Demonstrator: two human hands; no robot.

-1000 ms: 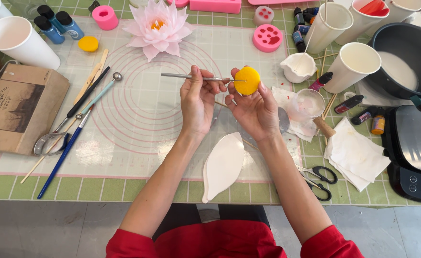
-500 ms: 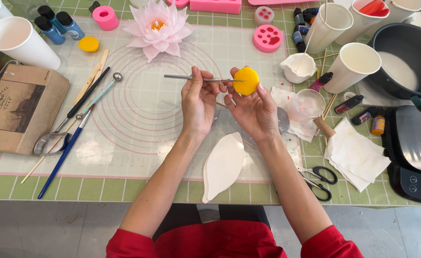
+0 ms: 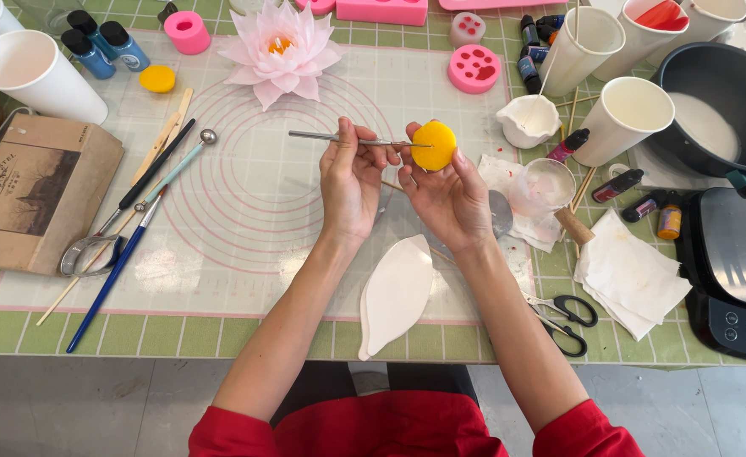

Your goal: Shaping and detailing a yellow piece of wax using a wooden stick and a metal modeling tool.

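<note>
Two hands raised, yellow disc (image 3: pixel 435 145) pinched in right fingers (image 3: pixel 456 161), metal tool (image 3: pixel 339 138) tip touching

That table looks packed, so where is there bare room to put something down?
Bare patches: the ringed mat between the pink flower, the brushes and the left hand; also the mat's near edge left of the white petal shape. The right side, around the cups and pot, is crowded.

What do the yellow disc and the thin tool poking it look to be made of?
The yellow disc, held in the right hand, looks like wax or soft clay: matte, smooth, evenly coloured. The thin tool, in the left hand, looks like metal: grey, slender, shiny.
</note>
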